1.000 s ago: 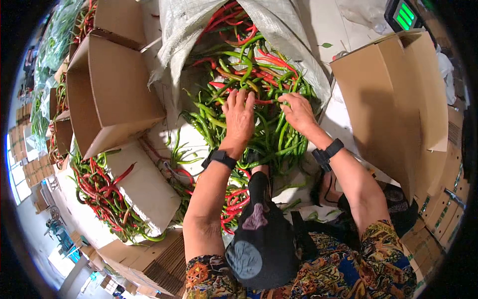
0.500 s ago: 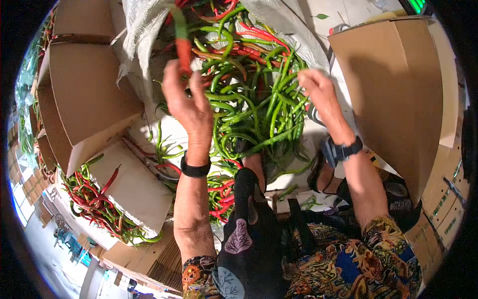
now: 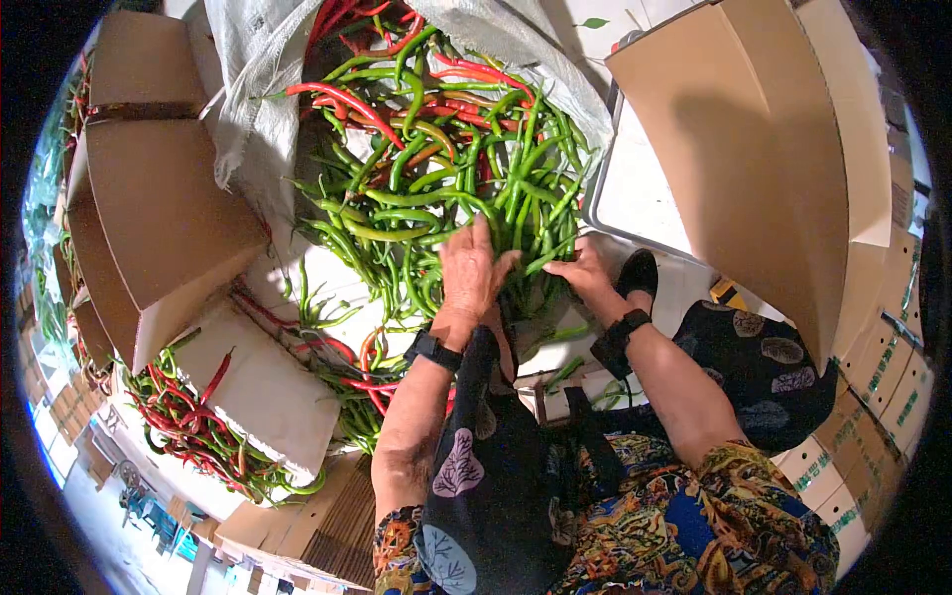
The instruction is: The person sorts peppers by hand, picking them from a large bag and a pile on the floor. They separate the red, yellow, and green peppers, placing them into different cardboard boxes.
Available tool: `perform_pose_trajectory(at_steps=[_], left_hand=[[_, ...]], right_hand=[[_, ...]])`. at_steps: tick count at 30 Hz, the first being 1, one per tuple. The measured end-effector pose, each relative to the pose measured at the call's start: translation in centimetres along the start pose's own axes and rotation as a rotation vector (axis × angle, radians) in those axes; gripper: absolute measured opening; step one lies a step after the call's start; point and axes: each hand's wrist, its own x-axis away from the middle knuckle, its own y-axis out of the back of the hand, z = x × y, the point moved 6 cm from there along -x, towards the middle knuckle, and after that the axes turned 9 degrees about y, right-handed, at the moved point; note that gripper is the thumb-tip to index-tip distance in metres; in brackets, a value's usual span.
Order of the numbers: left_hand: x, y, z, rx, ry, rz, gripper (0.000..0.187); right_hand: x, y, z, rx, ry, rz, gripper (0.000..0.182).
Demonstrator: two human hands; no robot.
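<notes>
A large heap of long chili peppers point(image 3: 407, 213), mostly green with red ones at the back, spills from the mouth of a white woven sack point(image 3: 260, 109). My left hand point(image 3: 472, 276) lies on the near part of the heap, thumb apart from the fingers, fingertips among the green peppers. Close by on the right, my right hand point(image 3: 587, 276) has its thumb and fingers around a green chili pepper point(image 3: 547, 258) at the edge of the heap. A long red chili pepper point(image 3: 347, 99) lies across the heap's far left.
Open cardboard boxes stand on the left point(image 3: 169, 188) and right point(image 3: 764, 149). A white foam slab point(image 3: 263, 387) lies at lower left, with red and green peppers point(image 3: 193, 421) beside it. A grey-rimmed tray point(image 3: 635, 188) sits right of the sack. Flattened cardboard point(image 3: 307, 531) is stacked below.
My left hand has let go of a red chili pepper, now on the heap, and moved down and right to the green ones. My right hand has come down and left, nearer to it.
</notes>
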Motion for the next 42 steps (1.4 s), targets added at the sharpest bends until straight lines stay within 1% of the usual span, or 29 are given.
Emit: perform_pose_trajectory(at_steps=[1,3,4,5,6,8,9,10,12,13,14,16,17,18,19,20,21,22,25,26,28,29,30,31,33,35,38,39,42], left_hand=[[0.0,-0.7,0.1,0.113,-0.044,-0.025,0.086],[1.2,-1.3,0.2,0.108,-0.120,-0.118,0.092],[1.5,-1.1,-0.2,0.109,-0.159,-0.169,0.095],[1.5,-1.5,0.2,0.104,-0.115,-0.075,0.102],[1.3,-1.6,0.6,0.212,-0.005,0.060,0.104],[1.5,-0.8,-0.7,0.483,0.112,0.227,0.107],[2.0,-2.3,-0.2,0.507,0.058,0.186,0.108],[2.3,-1.5,-1.4,0.695,0.057,0.240,0.111],[3.4,0.7,-4.0,1.115,0.070,0.329,0.112],[3.8,1.3,-4.7,1.233,0.130,0.410,0.112],[3.4,1.7,-4.3,1.194,0.111,0.394,0.111],[2.2,1.8,-3.7,1.057,0.275,0.400,0.110],[2.0,2.1,-3.4,1.032,0.293,0.375,0.101],[1.9,3.1,-3.7,1.007,0.312,0.351,0.092],[1.7,4.0,-4.1,0.981,0.331,0.327,0.083],[2.4,5.0,-4.6,1.071,0.338,0.358,0.073],[3.3,6.7,-5.6,1.112,0.362,0.375,0.056],[4.6,9.9,-7.0,0.991,0.404,0.343,0.059],[6.8,15.6,-8.9,0.967,0.428,0.329,0.045],[7.0,16.5,-9.5,1.010,0.369,0.360,0.047],[7.8,18.7,-10.2,0.913,0.281,0.233,0.047],[8.2,20.0,-11.2,0.916,0.225,0.263,0.050],[9.0,21.3,-12.1,0.907,0.151,0.220,0.041],[9.5,22.1,-12.3,0.946,0.136,0.199,0.039],[10.6,23.2,-13.2,1.007,0.087,0.134,0.033],[12.5,23.8,-13.7,1.116,0.144,0.147,0.035],[16.1,25.6,-15.7,1.213,0.163,0.108,0.033],[17.4,26.3,-16.6,1.234,0.167,0.106,0.033],[20.3,27.7,-17.7,1.183,0.145,0.085,0.039]], right_hand=[[0.5,-0.8,2.3,-0.086,-0.120,0.079,0.059],[0.9,-2.5,6.1,-0.297,-0.232,0.191,0.056],[0.8,-2.9,6.5,-0.400,-0.283,0.249,0.054],[1.6,-2.0,5.5,-0.330,-0.376,0.129,0.055],[1.8,-2.2,6.2,-0.426,-0.325,0.168,0.058],[2.3,-3.1,8.5,-0.621,-0.226,0.254,0.064],[1.7,-3.9,9.0,-0.423,-0.175,0.318,0.066],[0.9,-5.0,10.3,-0.223,-0.117,0.373,0.069],[1.9,-5.2,15.1,0.134,0.204,0.419,0.069],[3.0,-5.1,16.5,0.134,0.317,0.311,0.066],[3.1,-5.3,15.5,0.321,0.074,0.293,0.060],[3.6,-7.4,17.3,0.701,0.214,0.274,0.059],[4.3,-7.8,19.0,0.724,0.277,0.197,0.049],[4.4,-8.5,19.2,0.783,0.235,0.220,0.052],[5.2,-8.8,19.8,0.765,0.268,0.193,0.063],[6.3,-8.9,20.6,0.745,0.299,0.167,0.075],[7.4,-9.1,22.1,0.707,0.338,0.170,0.079],[8.5,-9.1,24.0,0.669,0.377,0.172,0.084],[10.9,-9.2,29.0,0.535,0.479,0.192,0.083],[11.4,-9.3,30.0,0.537,0.531,0.188,0.083],[12.3,-9.8,31.7,0.495,0.650,0.124,0.080],[12.7,-10.0,32.6,0.494,0.731,0.089,0.079],[13.2,-10.1,34.1,0.492,0.811,0.054,0.078],[13.8,-9.8,35.4,0.480,0.796,0.050,0.075],[14.8,-9.3,37.3,0.599,0.896,0.051,0.073],[16.2,-9.2,38.2,0.660,0.957,0.049,0.072],[19.0,-7.0,40.7,0.272,1.031,0.084,0.073],[19.6,-6.2,41.1,0.237,1.069,0.051,0.072],[20.1,-5.0,42.3,-0.242,0.653,0.307,0.069]])
